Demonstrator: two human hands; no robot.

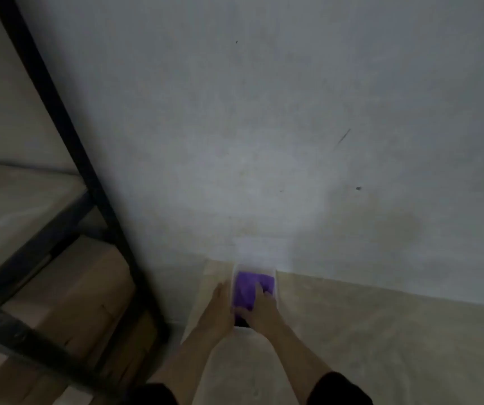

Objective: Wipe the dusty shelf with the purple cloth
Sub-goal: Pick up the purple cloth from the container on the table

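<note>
The purple cloth (248, 290) is seen sitting bunched up in a small clear plastic tub (276, 283), which is set on the floor (381, 331) right up against the grey wall (264, 112). The right hand (262, 309) is laid on the cloth, fingers pressed down into it and the thumb tucked under the near edge, so it is gripped, though things are a bit blurry. The left hand (217, 309) is held flat against the outer side of the tub, fingers stretched out, nothing gripped in it. Off to the left of the left hand, a black metal shelf frame (68, 135) can be made out, with a pale dusty-looking board (10, 206) above and cardboard boxes (83, 293) stacked under it.
</note>
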